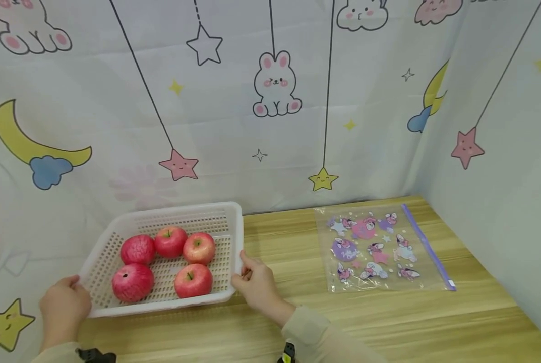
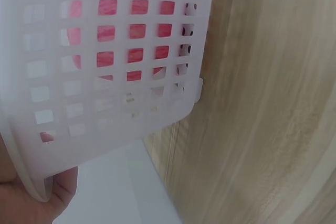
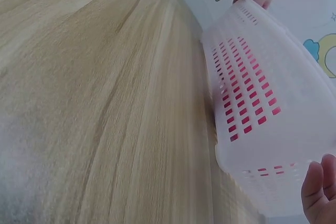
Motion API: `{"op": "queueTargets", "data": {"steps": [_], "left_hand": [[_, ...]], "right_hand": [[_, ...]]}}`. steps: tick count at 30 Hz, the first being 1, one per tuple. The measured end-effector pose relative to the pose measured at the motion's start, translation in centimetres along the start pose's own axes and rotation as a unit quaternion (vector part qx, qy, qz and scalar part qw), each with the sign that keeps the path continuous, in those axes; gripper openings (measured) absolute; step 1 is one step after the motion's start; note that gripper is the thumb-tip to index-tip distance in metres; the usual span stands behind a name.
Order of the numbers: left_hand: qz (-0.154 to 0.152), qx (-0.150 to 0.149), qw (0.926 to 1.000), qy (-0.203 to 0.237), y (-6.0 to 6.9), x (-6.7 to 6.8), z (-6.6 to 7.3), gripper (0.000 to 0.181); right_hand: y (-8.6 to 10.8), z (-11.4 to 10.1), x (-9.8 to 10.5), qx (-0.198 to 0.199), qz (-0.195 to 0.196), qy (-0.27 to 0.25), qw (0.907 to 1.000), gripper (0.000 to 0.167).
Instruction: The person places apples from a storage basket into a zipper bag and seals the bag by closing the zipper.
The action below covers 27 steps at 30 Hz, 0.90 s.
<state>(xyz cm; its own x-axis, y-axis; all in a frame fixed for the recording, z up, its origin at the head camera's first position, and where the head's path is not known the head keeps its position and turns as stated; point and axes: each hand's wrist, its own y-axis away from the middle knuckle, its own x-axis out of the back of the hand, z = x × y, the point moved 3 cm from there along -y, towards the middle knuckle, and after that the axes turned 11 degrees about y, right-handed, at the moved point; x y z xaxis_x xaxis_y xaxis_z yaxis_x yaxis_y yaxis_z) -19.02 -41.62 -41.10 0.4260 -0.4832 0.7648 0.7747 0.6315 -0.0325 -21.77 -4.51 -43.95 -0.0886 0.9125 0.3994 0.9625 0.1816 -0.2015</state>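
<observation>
A white perforated plastic basket (image 1: 166,306) stands at the left of the table, with several red apples (image 1: 194,280) inside. My left hand (image 1: 65,305) grips its near left corner; in the left wrist view the thumb and fingers (image 2: 64,186) come round the rim. On the opposite side, my right hand (image 1: 260,282) holds the rim at the right wall, its fingers curled under the edge. The right wrist view shows the long near wall of the basket, with red apples (image 3: 247,82) showing through the holes.
A clear zip bag (image 1: 374,252) with cartoon prints and a purple slider strip lies flat on the wooden table (image 1: 288,242), right of the basket. A white cloth (image 1: 234,136) printed with stars and rabbits hangs behind the table, and more cloth hangs at both sides.
</observation>
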Motion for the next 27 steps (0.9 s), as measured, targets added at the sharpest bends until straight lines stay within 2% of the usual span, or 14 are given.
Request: {"op": "queueTargets", "data": {"steps": [6, 16, 20, 22, 27], "left_hand": [[0.003, -0.023, 0.9997, 0.005, 0.4, -0.2, 0.2, 0.046], [-0.010, -0.032, 0.9994, -0.004, 0.8, -0.2, 0.6, 0.044], [-0.021, -0.030, 0.9993, -0.005, 0.7, -0.1, 0.9, 0.043], [-0.026, -0.030, 0.9992, -0.001, 0.7, -0.1, 1.0, 0.043], [-0.034, -0.032, 0.9988, 0.017, 0.6, 0.2, 0.7, 0.041]], "right_hand": [[0.1, 0.2, 0.5, 0.000, 0.001, 0.002, 1.0000, 0.059], [0.4, 0.4, 1.3, -0.009, -0.010, -0.015, 0.9998, 0.057], [1.0, -1.6, 2.5, -0.004, -0.012, -0.007, 0.9999, 0.054], [1.1, -1.8, 2.7, -0.003, -0.013, -0.004, 0.9999, 0.053], [0.4, 0.5, 2.0, 0.004, -0.012, -0.008, 0.9999, 0.055]]}}
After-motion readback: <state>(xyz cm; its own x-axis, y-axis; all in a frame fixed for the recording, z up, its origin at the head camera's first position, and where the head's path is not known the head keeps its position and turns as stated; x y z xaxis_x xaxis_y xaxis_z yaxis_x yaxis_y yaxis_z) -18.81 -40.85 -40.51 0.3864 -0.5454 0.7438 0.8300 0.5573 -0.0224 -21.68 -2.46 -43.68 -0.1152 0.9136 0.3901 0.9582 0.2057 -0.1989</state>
